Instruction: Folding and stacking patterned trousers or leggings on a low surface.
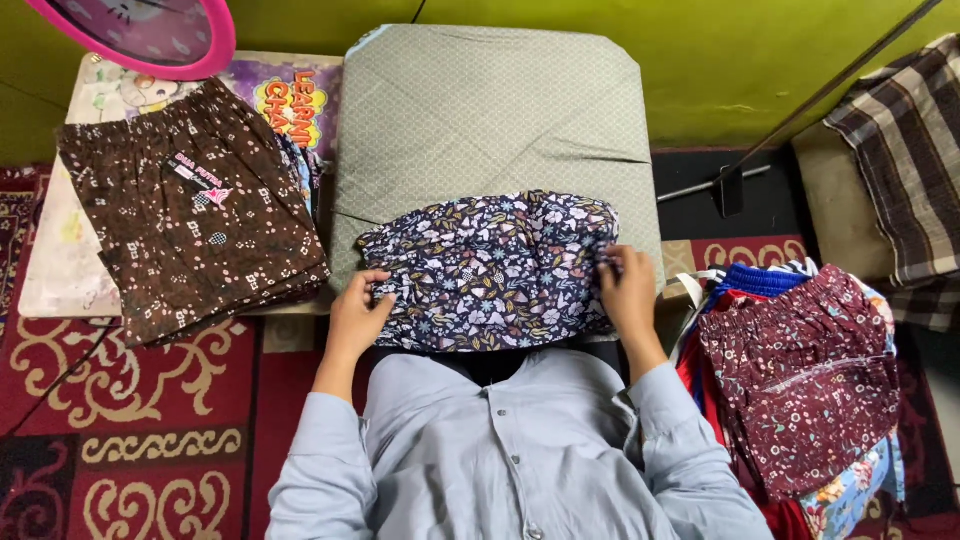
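Note:
A dark navy floral garment (490,265) lies folded on the near part of a grey-green padded board (490,110). My left hand (358,312) grips its left edge, fingers curled over the fabric. The right edge is pinched by my right hand (628,285), fingers closed on the cloth. Both arms wear pale blue sleeves.
A folded brown patterned garment (190,210) rests on a low table at the left. A heap of clothes topped by a maroon floral piece (800,375) sits at the right. A pink-rimmed round object (150,35) is at the top left, a checked cloth (905,150) at the right. Red patterned carpet (150,440) covers the floor.

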